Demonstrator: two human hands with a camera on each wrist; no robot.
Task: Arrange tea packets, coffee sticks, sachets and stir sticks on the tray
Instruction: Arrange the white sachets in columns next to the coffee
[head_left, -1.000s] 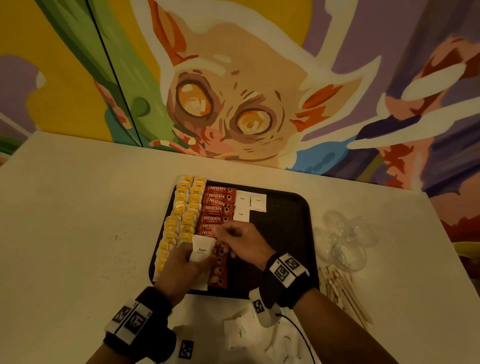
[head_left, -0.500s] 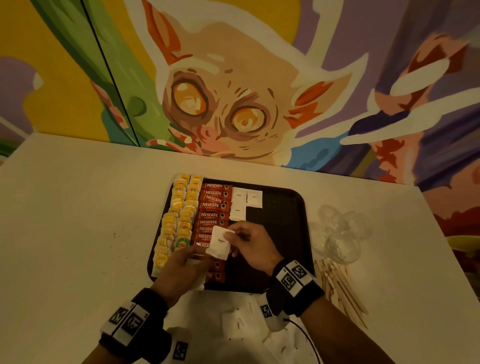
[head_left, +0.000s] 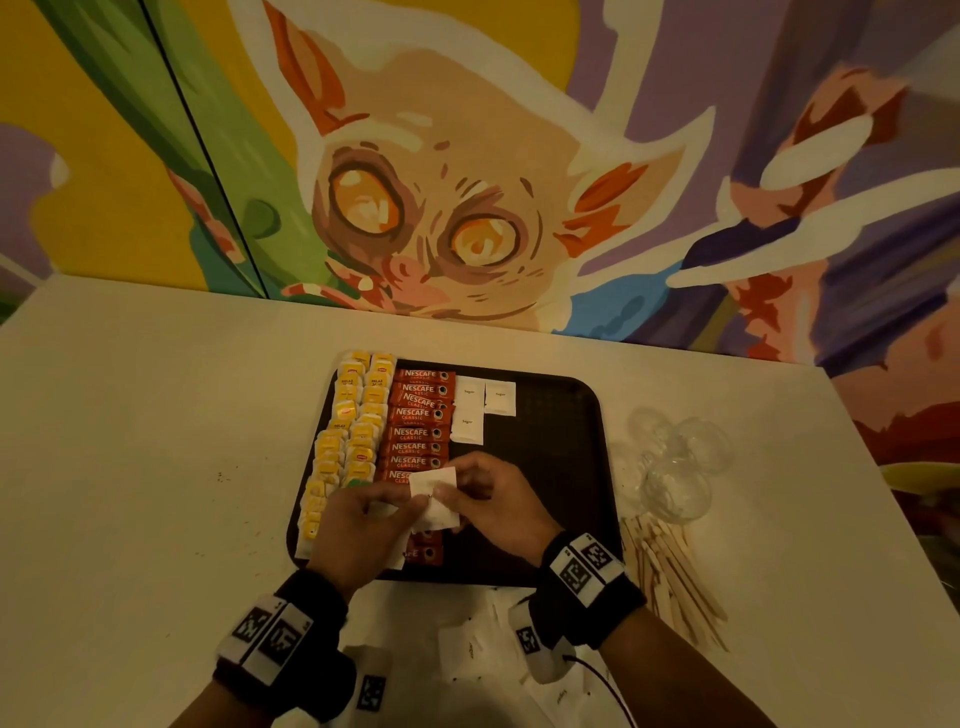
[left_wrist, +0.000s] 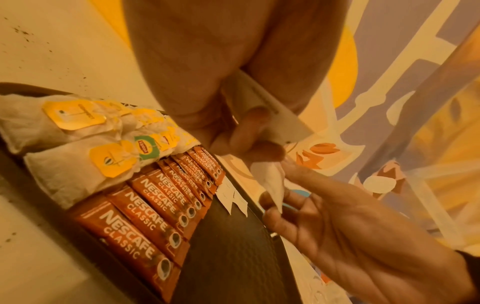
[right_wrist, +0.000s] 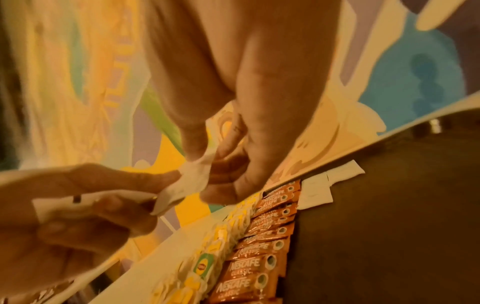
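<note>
Both hands (head_left: 431, 512) pinching one white sachet (head_left: 435, 499), now lifted lower-centre above the coffee sticks (head_left: 418, 431); bare tray (head_left: 550, 467) floor right.

The red coffee sticks (head_left: 418, 415) in the column down the tray's (head_left: 571, 405) middle each read "NESCAFE CLASSIC". A green tea-bag tag (left_wrist: 147, 147) near the tray's left edge reads "Lipton". The three white sachets (head_left: 469, 408) near the tray's far edge each read "Sugar".
</note>
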